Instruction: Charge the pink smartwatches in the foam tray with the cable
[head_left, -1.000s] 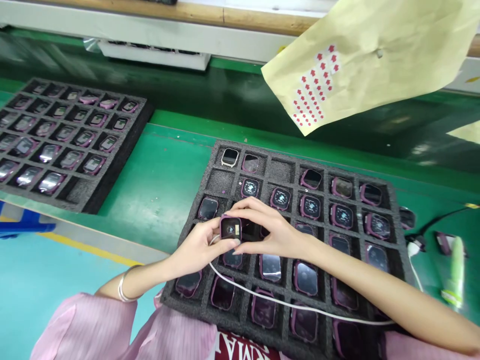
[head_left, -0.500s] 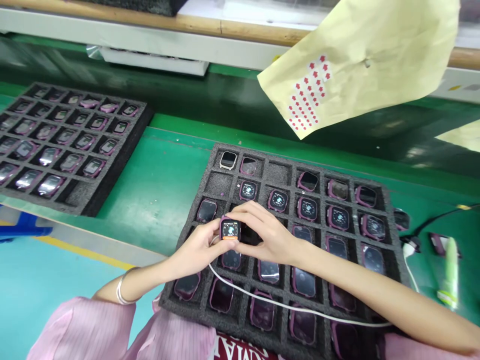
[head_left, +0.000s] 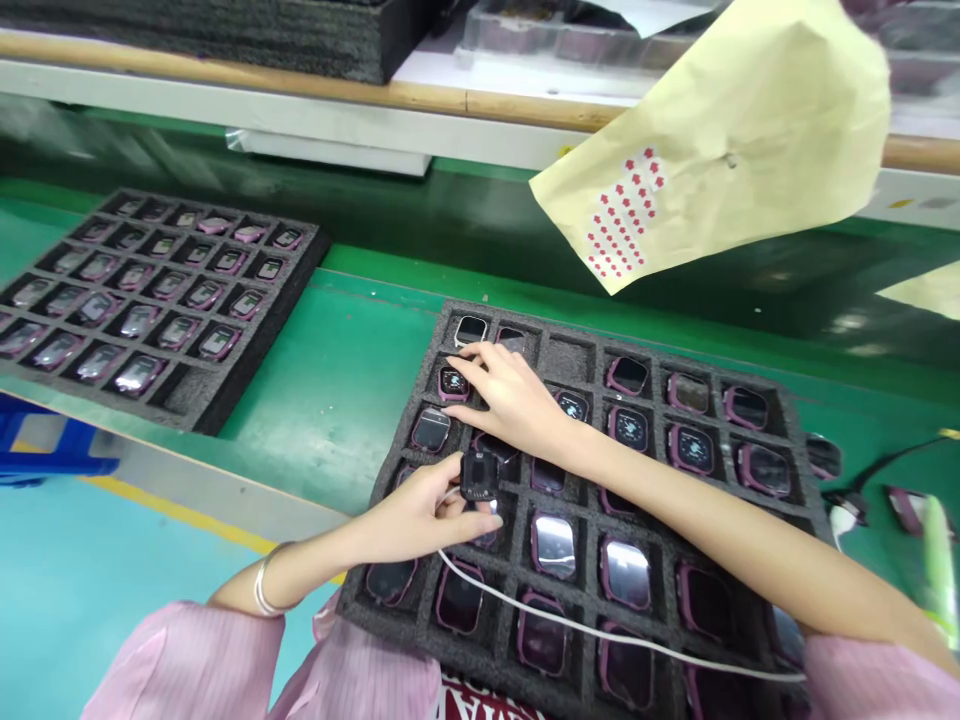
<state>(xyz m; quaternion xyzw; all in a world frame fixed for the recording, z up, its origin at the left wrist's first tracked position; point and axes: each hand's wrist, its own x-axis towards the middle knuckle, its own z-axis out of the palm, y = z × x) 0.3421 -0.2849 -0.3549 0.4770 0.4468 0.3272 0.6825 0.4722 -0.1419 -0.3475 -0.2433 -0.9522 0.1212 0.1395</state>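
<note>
- Black smartwatch (head_left: pixel 480 475) pinched between thumb and fingers of the left hand (head_left: pixel 416 515), just above the left side of the foam tray (head_left: pixel 577 335); a slack pinch could drop it.
- White cable (head_left: pixel 600 625) across the tray: a snag could tug that watch.
- Right hand (head_left: pixel 510 395) spread open over the tray's upper-left watches, apparently gripping nothing; pressure could shift them.

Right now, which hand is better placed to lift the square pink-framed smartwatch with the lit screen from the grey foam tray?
Probably your right hand: it is free, and its fingers are just beside that smartwatch. Your left hand holds another dark-screened watch above the grey foam tray.
</note>
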